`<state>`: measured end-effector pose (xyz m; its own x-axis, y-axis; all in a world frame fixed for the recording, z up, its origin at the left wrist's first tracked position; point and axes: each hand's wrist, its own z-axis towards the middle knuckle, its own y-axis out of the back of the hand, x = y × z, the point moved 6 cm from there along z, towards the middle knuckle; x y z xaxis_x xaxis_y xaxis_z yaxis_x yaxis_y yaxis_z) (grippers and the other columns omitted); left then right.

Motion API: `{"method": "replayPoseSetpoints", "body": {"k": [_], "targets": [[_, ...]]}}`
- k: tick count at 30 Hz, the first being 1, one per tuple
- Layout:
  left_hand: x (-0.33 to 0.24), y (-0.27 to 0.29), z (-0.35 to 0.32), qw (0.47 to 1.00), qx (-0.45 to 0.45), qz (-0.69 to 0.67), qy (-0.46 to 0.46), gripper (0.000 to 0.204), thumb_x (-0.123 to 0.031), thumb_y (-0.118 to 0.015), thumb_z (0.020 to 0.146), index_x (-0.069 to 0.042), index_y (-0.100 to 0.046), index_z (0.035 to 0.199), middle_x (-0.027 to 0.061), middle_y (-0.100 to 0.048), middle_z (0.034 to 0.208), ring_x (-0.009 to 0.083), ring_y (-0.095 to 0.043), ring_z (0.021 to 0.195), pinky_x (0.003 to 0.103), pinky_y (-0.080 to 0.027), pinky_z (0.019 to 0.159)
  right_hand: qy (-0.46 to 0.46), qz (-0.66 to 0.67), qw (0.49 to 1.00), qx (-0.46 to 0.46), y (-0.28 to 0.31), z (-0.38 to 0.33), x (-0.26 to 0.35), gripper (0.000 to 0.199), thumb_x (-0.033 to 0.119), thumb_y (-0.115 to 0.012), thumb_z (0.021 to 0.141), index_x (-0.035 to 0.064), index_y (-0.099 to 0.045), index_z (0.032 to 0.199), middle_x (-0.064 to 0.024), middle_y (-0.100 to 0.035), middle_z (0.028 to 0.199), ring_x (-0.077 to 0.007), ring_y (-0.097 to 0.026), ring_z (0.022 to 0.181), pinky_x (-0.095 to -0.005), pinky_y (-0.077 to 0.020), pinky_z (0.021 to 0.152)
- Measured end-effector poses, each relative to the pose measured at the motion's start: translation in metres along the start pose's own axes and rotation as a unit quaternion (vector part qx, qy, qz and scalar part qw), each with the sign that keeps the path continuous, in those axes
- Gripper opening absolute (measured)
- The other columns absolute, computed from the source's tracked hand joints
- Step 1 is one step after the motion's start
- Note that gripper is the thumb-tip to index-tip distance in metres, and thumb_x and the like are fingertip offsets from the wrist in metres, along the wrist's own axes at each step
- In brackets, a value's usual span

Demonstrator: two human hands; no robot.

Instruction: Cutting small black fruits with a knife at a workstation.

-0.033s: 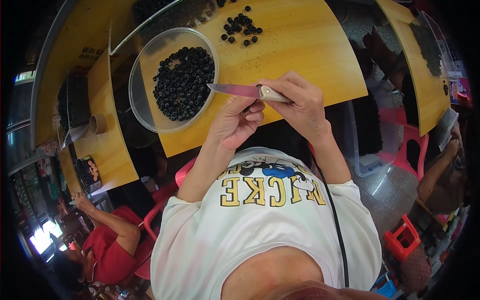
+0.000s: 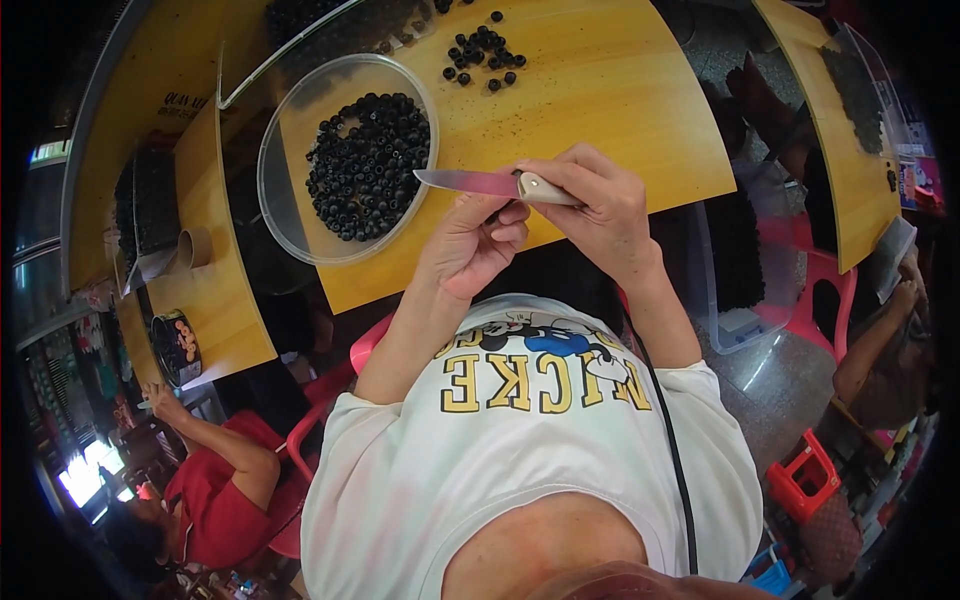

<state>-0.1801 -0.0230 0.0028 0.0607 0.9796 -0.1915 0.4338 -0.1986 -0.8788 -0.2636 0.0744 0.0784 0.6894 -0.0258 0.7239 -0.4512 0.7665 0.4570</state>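
In my right hand is a knife with a pale handle; its blade points left above my left fingers. My left hand sits palm up just below the blade, fingers curled in a pinch. Something small and black shows at those fingertips, mostly hidden, and it looks like one of the black ring-shaped parts. Left of my hands stands a round clear tub with many small black ring-shaped parts in it. More loose black parts lie beyond my hands on the yellow table.
A clear bin of black parts stands right of my table. Beside it are a pink chair and a red stool. A person in red works at the lower left; another person's arm shows at right.
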Motion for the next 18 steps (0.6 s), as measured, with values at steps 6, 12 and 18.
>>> {"method": "replayPoseSetpoints", "body": {"k": [6, 12, 18], "targets": [[-0.002, 0.002, 0.003, 0.999, 0.007, -0.031, 0.011, 0.018, -0.005, -0.061, 0.085, -0.001, -0.057, 0.103, 0.005, -0.056, 0.084, 0.0084, -0.049, 0.066, 0.016, -0.039, 0.049, 0.077, -0.069, 0.994, -0.021, -0.005, -0.002, 0.006, 0.039, -0.003, -0.073, 0.06, 0.0068, -0.068, 0.098, -0.0064, -0.059, 0.072, -0.0174, -0.058, 0.058, -0.0257, -0.0452, 0.049], [-0.002, 0.009, 0.012, 0.997, 0.052, -0.064, 0.01, 0.015, -0.005, -0.054, 0.089, 0.0, -0.056, 0.104, 0.0086, -0.06, 0.091, 0.0093, -0.058, 0.07, 0.018, -0.048, 0.052, 0.144, -0.1, 0.984, -0.015, -0.006, -0.009, 0.006, 0.038, 0.004, -0.076, 0.06, 0.0072, -0.068, 0.097, -0.0057, -0.058, 0.068, -0.017, -0.057, 0.056, -0.0259, -0.0438, 0.047], [-0.009, 0.007, 0.011, 0.997, -0.032, 0.05, -0.044, 0.014, -0.007, -0.054, 0.091, 0.0, -0.056, 0.103, 0.0101, -0.061, 0.093, 0.01, -0.059, 0.07, 0.017, -0.049, 0.055, 0.09, -0.071, 0.993, 0.006, 0.006, -0.013, 0.01, 0.039, 0.018, -0.077, 0.064, 0.0049, -0.067, 0.1, -0.0056, -0.056, 0.065, -0.0174, -0.054, 0.052, -0.0274, -0.0408, 0.045]]}}
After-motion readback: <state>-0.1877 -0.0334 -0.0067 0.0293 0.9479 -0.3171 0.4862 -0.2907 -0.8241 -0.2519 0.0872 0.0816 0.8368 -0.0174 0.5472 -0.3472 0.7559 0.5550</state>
